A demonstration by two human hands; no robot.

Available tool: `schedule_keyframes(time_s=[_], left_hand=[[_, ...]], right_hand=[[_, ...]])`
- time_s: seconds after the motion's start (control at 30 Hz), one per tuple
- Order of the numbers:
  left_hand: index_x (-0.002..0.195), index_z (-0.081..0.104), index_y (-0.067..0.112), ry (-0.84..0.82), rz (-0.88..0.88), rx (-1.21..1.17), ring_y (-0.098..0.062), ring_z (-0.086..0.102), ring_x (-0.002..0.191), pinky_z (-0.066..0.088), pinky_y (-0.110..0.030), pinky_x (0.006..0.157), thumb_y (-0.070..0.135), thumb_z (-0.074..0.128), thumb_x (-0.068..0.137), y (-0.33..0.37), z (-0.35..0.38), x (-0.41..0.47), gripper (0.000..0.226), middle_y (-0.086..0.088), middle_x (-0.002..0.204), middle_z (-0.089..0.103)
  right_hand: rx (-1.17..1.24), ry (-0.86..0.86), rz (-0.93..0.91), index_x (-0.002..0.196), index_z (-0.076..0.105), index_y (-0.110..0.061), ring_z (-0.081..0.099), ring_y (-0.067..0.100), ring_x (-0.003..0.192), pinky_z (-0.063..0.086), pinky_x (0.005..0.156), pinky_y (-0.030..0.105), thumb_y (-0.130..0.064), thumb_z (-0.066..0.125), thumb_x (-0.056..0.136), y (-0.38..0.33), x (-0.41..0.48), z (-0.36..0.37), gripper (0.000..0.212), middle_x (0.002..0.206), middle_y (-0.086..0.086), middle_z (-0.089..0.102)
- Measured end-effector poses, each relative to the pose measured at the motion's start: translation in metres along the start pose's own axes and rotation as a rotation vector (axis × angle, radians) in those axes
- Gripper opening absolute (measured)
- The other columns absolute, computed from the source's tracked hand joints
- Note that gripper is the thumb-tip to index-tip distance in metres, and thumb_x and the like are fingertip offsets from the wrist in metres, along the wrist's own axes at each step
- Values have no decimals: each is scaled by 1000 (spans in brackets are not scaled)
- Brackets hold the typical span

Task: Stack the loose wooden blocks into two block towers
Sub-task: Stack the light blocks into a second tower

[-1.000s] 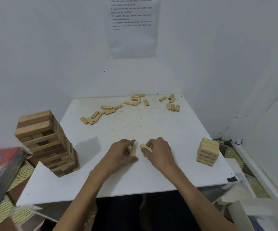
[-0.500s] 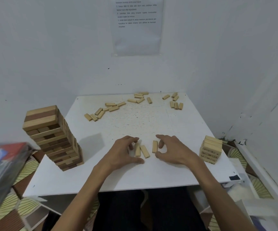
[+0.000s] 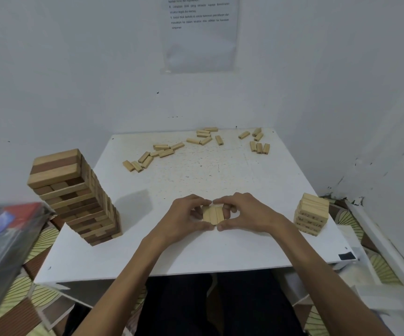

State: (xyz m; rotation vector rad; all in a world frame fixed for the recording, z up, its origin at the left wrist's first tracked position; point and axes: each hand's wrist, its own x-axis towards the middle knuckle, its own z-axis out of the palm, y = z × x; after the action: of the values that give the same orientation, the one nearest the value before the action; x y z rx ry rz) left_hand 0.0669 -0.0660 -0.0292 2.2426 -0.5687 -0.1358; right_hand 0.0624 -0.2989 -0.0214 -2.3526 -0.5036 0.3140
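Three pale wooden blocks lie side by side as one flat row on the white table, near its front middle. My left hand curls round the row's left side. My right hand curls round its right side, and the fingertips of both meet behind the row. A tall tower of light and dark blocks stands at the table's left edge. A short tower of pale blocks stands at the right edge. Several loose blocks lie scattered along the far side.
More loose blocks lie at the far right corner. White walls close in behind and to the right. A dark box juts in at the left. Patterned floor and white boards show around the table.
The three blocks lay apart and askew between my hands; now both hands have pushed them together into one tight row and hold it from both sides.
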Motion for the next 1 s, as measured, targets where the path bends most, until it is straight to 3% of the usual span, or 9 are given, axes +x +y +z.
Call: schedule_keyframes(time_s=[0.27, 0.37, 0.6, 0.67, 0.77, 0.83, 1.0], left_hand=[[122, 70, 20, 48, 14, -40, -6, 66, 88, 57, -24, 84, 21, 90, 72, 3, 4, -8, 54, 13, 105, 69], [132, 64, 21, 47, 4, -81, -8, 66, 87, 58, -23, 84, 20, 91, 72, 3, 3, -9, 67, 14, 110, 70], [136, 60, 22, -12, 10, -96, -11, 67, 87, 59, -30, 84, 22, 93, 71, 0, -3, -4, 73, 14, 115, 69], [141, 57, 24, -10, 25, -76, -9, 65, 89, 58, -27, 80, 29, 95, 69, -1, -5, -3, 81, 15, 122, 63], [147, 50, 35, -20, 45, 122, 2, 52, 105, 45, -17, 83, 59, 89, 65, -7, -10, -3, 93, 18, 124, 47], [143, 53, 40, -38, 16, 166, 4, 48, 110, 42, -21, 87, 72, 82, 62, -13, -14, -4, 92, 21, 118, 45], [125, 63, 46, -49, 19, 211, -1, 46, 101, 37, -33, 86, 82, 68, 61, -23, -15, -2, 73, 24, 100, 59]], right_hand=[[-39, 144, -65, 129, 63, -39, 46, 2, 104, 35, 84, 12, -48, 80, 82, 4, -10, 13, 51, 101, -18, 55], [-38, 153, -52, 129, 64, -39, 41, 0, 112, 32, 91, 8, -52, 81, 80, 6, -9, 16, 54, 112, -18, 44], [-46, 111, -17, 132, 61, -40, 43, -4, 113, 36, 91, 16, -56, 80, 78, 5, -7, 11, 59, 117, -20, 49], [-24, 116, -11, 137, 57, -39, 43, -5, 114, 38, 93, 18, -57, 81, 77, 5, -8, 12, 67, 117, -22, 49], [-14, 107, -10, 144, 47, -38, 41, -8, 118, 39, 96, 16, -62, 83, 72, 8, -10, 11, 84, 121, -25, 42], [-27, 103, -8, 145, 45, -38, 37, -10, 121, 35, 96, 12, -64, 84, 69, 11, -12, 9, 89, 122, -26, 38], [-65, 107, -35, 136, 53, -43, 38, -2, 118, 34, 103, 22, -62, 81, 74, 17, -12, 6, 70, 118, -21, 46]])
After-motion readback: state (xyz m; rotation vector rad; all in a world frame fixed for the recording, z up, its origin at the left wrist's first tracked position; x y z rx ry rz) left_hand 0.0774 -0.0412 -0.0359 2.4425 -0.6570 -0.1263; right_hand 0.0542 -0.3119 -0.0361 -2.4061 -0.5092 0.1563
